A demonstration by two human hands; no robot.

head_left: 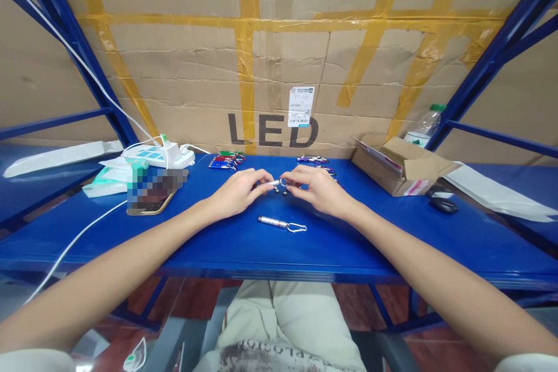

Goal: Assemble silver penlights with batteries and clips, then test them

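Observation:
My left hand [239,192] pinches a small silver penlight-like tube [275,182] above the blue table. Thumb and fingers of my right hand [321,189] close on the wire carabiner clip [282,181] at the tube's right end. Just below the fingertips lie a few tiny round pieces [285,192], too small to name. Closer to me, a second silver penlight-like tube [274,221] lies on the table, with a carabiner clip [297,227] at its right end. Behind my left hand is a group of green, red and blue tubes with clips [224,161].
More coloured tubes [313,159] lie behind my right hand, partly hidden by it. An open cardboard box [396,168], a black mouse [443,204] and a bottle [427,125] are at right. A phone [163,200], a tissue pack [108,180] and a power strip [161,156] lie at left.

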